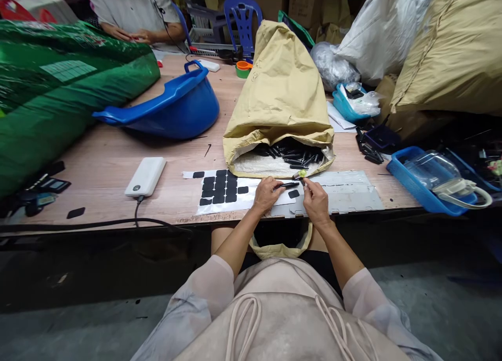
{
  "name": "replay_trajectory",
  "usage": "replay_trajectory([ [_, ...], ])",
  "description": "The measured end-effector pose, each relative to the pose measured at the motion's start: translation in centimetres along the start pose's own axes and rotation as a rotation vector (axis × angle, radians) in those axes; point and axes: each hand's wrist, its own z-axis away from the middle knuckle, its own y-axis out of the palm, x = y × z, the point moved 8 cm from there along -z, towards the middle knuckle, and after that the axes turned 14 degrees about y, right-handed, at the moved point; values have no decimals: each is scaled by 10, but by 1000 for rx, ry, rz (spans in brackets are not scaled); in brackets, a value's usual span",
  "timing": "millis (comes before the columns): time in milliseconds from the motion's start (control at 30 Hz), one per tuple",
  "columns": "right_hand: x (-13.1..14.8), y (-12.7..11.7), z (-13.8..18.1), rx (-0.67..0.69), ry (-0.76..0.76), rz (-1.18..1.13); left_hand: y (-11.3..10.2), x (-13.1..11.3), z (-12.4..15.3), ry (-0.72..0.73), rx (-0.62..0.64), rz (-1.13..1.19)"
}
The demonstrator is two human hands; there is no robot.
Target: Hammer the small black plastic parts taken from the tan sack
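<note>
My left hand (268,194) is closed on a slim black tube-like piece (289,185), which points to the right. Just right of it, my right hand (316,201) has its fingers pinched together by the tube's end; what they hold is too small to make out. A small yellow-tipped object (300,175) shows just beyond those fingers. Under both hands lies a grey board (349,191). To the left, a white sheet (199,208) carries rows of black rounded-square pieces (220,185). One loose black square (293,193) sits between my hands.
Behind my hands a tan sack (288,94) gapes toward me, with many black pieces (290,154) inside. A blue basin (176,107), a white power bank (145,177) and a green sack (78,83) are leftward. A blue tray (411,185) stands right. A person (137,15) sits opposite.
</note>
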Motion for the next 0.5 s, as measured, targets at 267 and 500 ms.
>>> replay_trajectory([
  [267,-58,13,-10,70,282,-248,-2,-5,2,19,1,-10],
  [500,-67,19,-9,93,285,-319,-4,-7,1,0,36,-35],
])
